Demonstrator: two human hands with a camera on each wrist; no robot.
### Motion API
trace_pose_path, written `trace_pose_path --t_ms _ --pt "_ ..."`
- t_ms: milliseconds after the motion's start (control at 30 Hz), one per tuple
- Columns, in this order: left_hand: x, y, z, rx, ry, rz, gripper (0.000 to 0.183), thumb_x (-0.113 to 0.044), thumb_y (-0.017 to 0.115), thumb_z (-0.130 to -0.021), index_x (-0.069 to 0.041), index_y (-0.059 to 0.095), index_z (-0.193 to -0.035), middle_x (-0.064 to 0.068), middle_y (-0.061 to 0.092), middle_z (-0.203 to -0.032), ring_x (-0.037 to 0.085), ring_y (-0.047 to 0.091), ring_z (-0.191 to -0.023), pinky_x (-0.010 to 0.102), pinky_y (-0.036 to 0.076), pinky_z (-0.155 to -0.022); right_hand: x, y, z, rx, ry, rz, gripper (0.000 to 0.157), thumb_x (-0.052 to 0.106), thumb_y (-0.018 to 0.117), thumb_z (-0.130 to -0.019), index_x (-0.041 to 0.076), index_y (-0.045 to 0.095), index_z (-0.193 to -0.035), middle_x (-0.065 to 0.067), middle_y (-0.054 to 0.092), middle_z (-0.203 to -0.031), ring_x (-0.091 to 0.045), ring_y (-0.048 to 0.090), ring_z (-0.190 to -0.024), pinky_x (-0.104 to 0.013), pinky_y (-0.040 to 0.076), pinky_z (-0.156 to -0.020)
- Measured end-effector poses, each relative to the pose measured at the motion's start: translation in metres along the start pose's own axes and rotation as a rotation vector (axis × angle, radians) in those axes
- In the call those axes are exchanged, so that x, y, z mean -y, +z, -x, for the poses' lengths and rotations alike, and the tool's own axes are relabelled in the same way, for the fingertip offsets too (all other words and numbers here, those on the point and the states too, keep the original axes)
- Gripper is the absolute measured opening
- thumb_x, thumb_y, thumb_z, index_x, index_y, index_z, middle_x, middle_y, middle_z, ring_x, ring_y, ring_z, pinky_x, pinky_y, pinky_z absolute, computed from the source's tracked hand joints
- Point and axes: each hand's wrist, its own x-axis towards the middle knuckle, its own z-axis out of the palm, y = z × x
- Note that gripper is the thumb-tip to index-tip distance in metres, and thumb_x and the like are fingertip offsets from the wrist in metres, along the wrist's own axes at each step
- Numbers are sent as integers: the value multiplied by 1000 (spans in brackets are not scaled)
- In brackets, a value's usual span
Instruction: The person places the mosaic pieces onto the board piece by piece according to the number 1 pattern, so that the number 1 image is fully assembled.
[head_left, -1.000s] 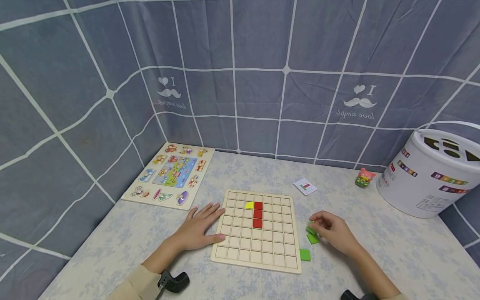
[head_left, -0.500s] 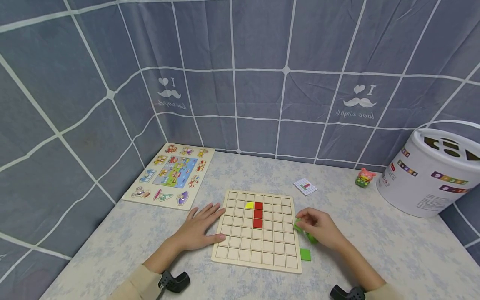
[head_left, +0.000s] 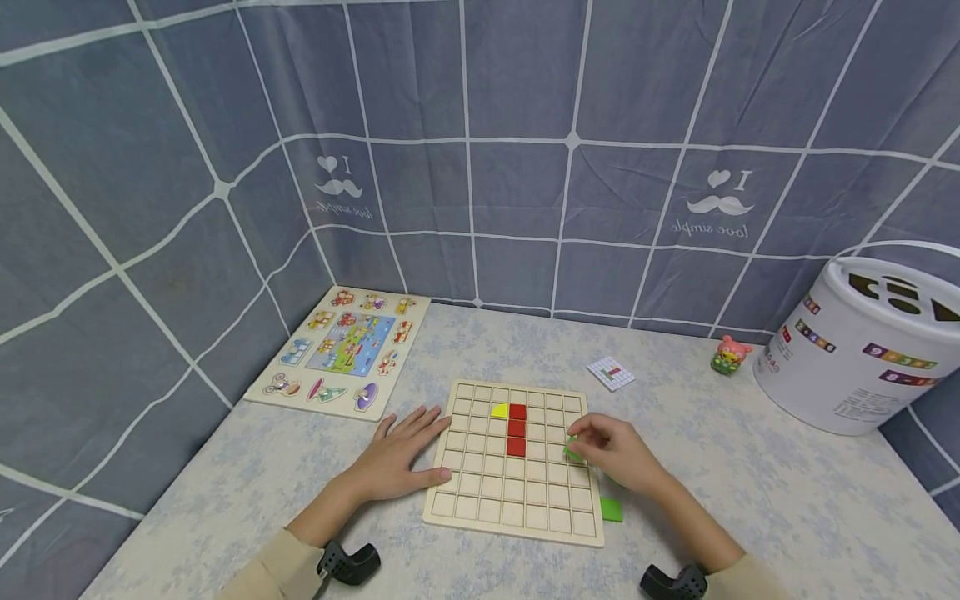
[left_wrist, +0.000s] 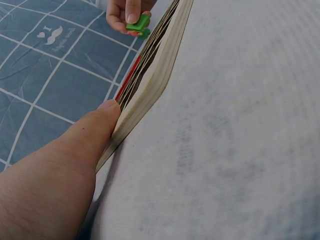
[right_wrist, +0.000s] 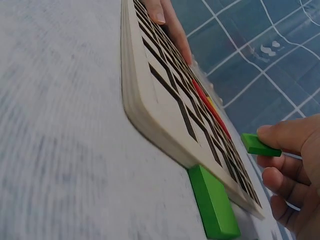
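A pale wooden grid board (head_left: 480, 487) lies on the table. Three red tiles (head_left: 517, 428) form a column in it, beside a yellow rounded piece (head_left: 499, 410). With spread, straight fingers, my left hand (head_left: 397, 458) rests at the board's left edge; in the left wrist view its thumb touches the rim. My right hand (head_left: 618, 450) pinches a small green tile (right_wrist: 255, 145) between thumb and fingers, above the board's right-hand cells. Another green tile (head_left: 611, 509) lies against the board's right edge. The hand hides the spot where a further green tile lay.
Behind the board is a small pattern card (head_left: 611, 374). A pink-and-green animal figure (head_left: 728, 356) stands near a white bucket (head_left: 840, 358) at the right. At the back left lies a picture puzzle board (head_left: 300, 379). A blue checked curtain (head_left: 517, 192) hangs behind the table.
My right hand has picked up a green tile from the table right of the board and carried it left over the board's edge. The left hand has stayed in place.
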Motion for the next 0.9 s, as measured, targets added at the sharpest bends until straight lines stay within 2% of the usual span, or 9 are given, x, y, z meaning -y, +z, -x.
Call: trace_pose_path --t_ms 267,533,767,900 --pt "1 2 0 -1 2 2 81 -60 58 -89 -17 35 -154 7 27 -159 30 19 -146 64 5 -111 3 12 -7 36 -33 21 14 0 68 -90 -5 65 -103 -6 62 -77 -6 50 -61 -23 45 -55" --pt "0 1 0 -1 1 5 81 -61 58 -89 -17 35 -153 8 27 -159 30 19 -146 64 6 -111 8 20 -12 52 -39 -13 17 10 71 -91 1 67 -104 2 61 -81 -6 50 -65 -22 44 -57" --pt "0 1 -1 -2 0 1 81 -61 58 -89 -17 35 -154 8 27 -159 30 19 -146 64 6 -111 11 30 -17 80 -36 -15 13 2 68 -91 -5 65 -102 -4 60 -79 -7 49 -64 -22 43 -56" --pt "1 1 0 -3 -1 -1 82 -61 58 -89 -17 35 -154 7 27 -159 30 18 -146 64 5 -111 14 37 -20 101 -56 -29 12 5 68 -91 0 67 -102 -1 60 -79 -7 48 -64 -22 42 -57"
